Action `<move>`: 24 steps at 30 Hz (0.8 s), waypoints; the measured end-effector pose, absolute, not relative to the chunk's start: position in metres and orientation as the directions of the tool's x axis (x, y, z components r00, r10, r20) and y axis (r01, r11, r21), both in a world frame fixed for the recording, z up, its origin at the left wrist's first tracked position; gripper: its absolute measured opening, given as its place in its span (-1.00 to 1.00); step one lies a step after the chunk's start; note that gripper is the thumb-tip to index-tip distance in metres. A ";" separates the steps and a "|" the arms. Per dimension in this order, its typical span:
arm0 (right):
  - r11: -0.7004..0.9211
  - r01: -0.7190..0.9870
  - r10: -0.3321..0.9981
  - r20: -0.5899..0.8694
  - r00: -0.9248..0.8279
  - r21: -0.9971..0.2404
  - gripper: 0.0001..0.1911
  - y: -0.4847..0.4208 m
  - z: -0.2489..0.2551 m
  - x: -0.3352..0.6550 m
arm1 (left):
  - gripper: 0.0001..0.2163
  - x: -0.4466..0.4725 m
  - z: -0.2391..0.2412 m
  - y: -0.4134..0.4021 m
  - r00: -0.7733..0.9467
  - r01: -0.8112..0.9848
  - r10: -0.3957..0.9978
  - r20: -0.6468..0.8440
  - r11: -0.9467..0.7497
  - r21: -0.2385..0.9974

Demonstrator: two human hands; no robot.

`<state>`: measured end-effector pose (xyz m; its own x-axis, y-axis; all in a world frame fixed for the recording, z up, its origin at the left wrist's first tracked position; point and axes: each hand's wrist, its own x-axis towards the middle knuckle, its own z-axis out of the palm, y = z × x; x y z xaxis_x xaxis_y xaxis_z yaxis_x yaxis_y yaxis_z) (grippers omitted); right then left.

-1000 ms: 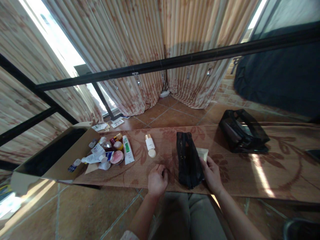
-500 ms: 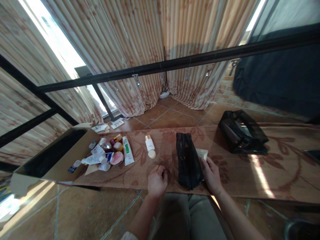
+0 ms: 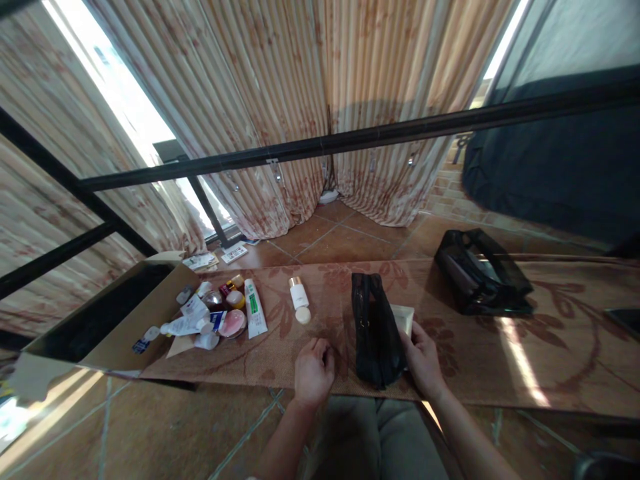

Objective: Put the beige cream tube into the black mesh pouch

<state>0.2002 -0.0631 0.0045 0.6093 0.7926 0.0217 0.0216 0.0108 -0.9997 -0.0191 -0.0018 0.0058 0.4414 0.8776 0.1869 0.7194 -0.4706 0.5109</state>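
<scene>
In our right hand (image 3: 423,357) we hold a pale packet (image 3: 404,317) at its eleven o'clock, beside the black pouch (image 3: 367,343), while at the pouch's eight o'clock our left hand (image 3: 314,373) lies curled, how tightly we cannot tell.

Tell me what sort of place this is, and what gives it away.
Probably a room in a home: long patterned curtains hang ahead, the floor is tiled, and small bottles and tubes lie on a cloth-covered table.
</scene>
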 end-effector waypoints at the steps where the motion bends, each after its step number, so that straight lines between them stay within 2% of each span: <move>1: 0.010 0.027 0.791 0.025 0.611 -1.000 -0.59 -0.063 0.006 0.200 | -0.85 -0.019 0.006 -0.002 0.440 0.719 0.878 0.189 -0.471 0.511; 14: 0.005 -0.001 0.807 0.003 0.591 -1.000 -0.59 -0.063 -0.001 0.202 | -0.87 -0.019 0.004 -0.002 0.436 0.728 0.881 0.184 -0.465 0.504; 24: -0.004 0.038 0.800 0.020 0.599 -0.999 -0.55 -0.062 -0.007 0.204 | -0.86 -0.020 0.005 -0.002 0.432 0.714 0.883 0.185 -0.460 0.528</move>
<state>0.2041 -0.0616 -0.0068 0.5995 0.8002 0.0197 0.0378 -0.0037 -0.9993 -0.0195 -0.0022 0.0048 0.4320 0.8828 0.1846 0.7141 -0.4598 0.5278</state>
